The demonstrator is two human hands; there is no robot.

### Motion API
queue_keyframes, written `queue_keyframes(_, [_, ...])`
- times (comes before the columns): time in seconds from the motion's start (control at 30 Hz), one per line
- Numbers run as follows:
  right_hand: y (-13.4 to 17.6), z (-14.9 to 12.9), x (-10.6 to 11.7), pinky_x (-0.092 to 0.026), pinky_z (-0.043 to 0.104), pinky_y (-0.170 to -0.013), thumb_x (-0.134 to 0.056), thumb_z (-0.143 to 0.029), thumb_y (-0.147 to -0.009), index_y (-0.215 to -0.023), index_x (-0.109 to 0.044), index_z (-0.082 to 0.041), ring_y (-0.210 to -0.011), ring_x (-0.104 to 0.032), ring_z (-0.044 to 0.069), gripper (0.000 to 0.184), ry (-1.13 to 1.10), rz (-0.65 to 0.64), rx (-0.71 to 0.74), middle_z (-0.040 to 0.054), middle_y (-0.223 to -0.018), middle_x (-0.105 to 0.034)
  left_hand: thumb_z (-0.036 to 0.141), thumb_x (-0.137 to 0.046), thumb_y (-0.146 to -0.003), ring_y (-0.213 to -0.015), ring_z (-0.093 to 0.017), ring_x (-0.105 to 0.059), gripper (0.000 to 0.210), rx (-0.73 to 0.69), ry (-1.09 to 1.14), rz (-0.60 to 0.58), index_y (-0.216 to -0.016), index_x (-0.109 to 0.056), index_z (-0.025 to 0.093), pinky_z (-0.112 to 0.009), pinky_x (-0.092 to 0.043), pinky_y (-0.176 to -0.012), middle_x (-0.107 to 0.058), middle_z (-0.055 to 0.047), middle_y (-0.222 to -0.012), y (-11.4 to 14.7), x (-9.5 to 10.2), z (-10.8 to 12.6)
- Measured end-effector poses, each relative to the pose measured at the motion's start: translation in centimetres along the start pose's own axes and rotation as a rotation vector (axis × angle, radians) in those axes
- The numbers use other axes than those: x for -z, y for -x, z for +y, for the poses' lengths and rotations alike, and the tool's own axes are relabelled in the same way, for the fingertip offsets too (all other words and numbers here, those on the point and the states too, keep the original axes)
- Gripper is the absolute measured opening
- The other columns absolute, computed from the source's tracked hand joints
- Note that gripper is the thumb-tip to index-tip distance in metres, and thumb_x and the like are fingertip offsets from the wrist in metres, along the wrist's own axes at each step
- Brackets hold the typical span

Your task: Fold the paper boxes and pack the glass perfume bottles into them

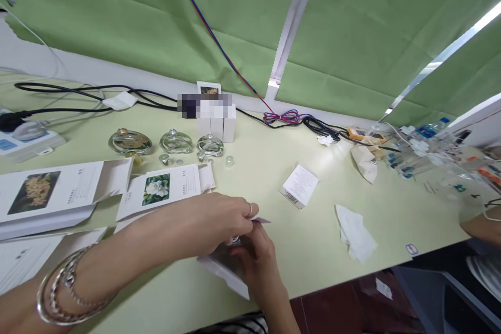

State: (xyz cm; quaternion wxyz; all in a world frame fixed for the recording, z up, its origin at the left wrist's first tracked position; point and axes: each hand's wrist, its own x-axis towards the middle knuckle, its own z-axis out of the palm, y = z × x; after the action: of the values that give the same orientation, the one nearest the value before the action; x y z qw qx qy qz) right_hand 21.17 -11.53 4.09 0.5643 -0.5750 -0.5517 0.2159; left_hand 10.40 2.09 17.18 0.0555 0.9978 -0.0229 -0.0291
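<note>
My left hand [225,219], with bangles on the wrist and a ring, is closed over the open end of a white box [227,274] near the table's front edge. A small shiny bit shows under its fingers, but what they grip is hidden. My right hand [262,261] is wrapped round the box from the right. Beyond the hands stand three glass perfume bottles, one amber-tinted [130,142], one pale green [176,142] and one clear [210,145]. Small caps [164,159] lie in front of them. A printed box with a white flower [162,188] lies beside my left forearm.
More opened boxes [55,188] lie at the left, near a power strip [35,141]. A small white carton [299,186] and crumpled tissue [355,232] are on the right. Cables [136,91] run along the wall, and plastic bottles [430,130] cluster at far right, near another person's arm [483,227].
</note>
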Motion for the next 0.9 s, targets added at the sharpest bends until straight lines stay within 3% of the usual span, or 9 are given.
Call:
queue_keyframes(0.13, [0.3, 0.4, 0.0, -0.055, 0.026, -0.078, -0.058, -0.001, -0.079, -0.106, -0.064, -0.024, -0.095, -0.064, 0.018, 0.035, -0.036, 0.002, -0.018, 0.0044, -0.104, -0.065, 0.004, -0.076, -0.07, -0.081, -0.016, -0.057, 0.02, -0.126, -0.092, 0.018, -0.077, -0.066, 0.021, -0.032, -0.03, -0.052, -0.066, 0.0, -0.094, -0.3, -0.6, 0.1])
queue_keyframes(0.3, [0.3, 0.3, 0.1, -0.054, 0.027, -0.077, -0.061, -0.007, -0.082, -0.11, -0.064, -0.024, -0.091, -0.064, 0.019, 0.033, -0.042, -0.002, -0.021, 0.0051, -0.101, -0.065, 0.017, -0.078, -0.075, -0.079, -0.018, -0.053, 0.012, -0.221, -0.188, 0.067, -0.077, -0.066, 0.02, -0.036, -0.034, -0.062, -0.066, 0.0, -0.086, -0.3, -0.7, 0.4])
queue_keyframes(0.43, [0.3, -0.1, 0.1, -0.054, 0.028, -0.075, -0.058, -0.008, -0.083, -0.1, -0.066, -0.023, -0.087, -0.063, 0.019, 0.024, -0.045, 0.002, -0.014, 0.005, -0.096, -0.064, 0.022, -0.08, -0.074, -0.074, -0.018, -0.05, 0.018, -0.227, -0.217, 0.107, -0.072, -0.062, 0.022, -0.037, -0.03, -0.061, -0.063, 0.003, -0.076, -0.1, -1.0, 0.7])
queue_keyframes(0.6, [0.1, -0.3, 0.0, -0.054, 0.029, -0.079, -0.058, -0.01, -0.085, -0.106, -0.064, -0.023, -0.09, -0.062, 0.019, 0.026, -0.061, 0.008, 0.004, 0.0048, -0.1, -0.064, 0.025, -0.077, -0.077, -0.081, -0.018, -0.051, 0.017, -0.211, -0.211, 0.156, -0.076, -0.06, 0.023, -0.037, -0.027, -0.063, -0.063, 0.005, -0.08, -0.4, -1.0, 0.8])
queue_keyframes(0.9, [0.0, -0.6, 0.4, -0.053, 0.03, -0.084, -0.057, -0.012, -0.086, -0.116, -0.06, -0.022, -0.099, -0.062, 0.02, 0.032, -0.043, -0.022, -0.012, 0.0067, -0.106, -0.064, 0.025, -0.08, -0.07, -0.075, -0.021, -0.046, 0.018, -0.229, -0.251, 0.085, -0.078, -0.064, 0.024, -0.039, -0.024, -0.063, -0.06, 0.0, -0.075, -0.1, -1.4, 0.9])
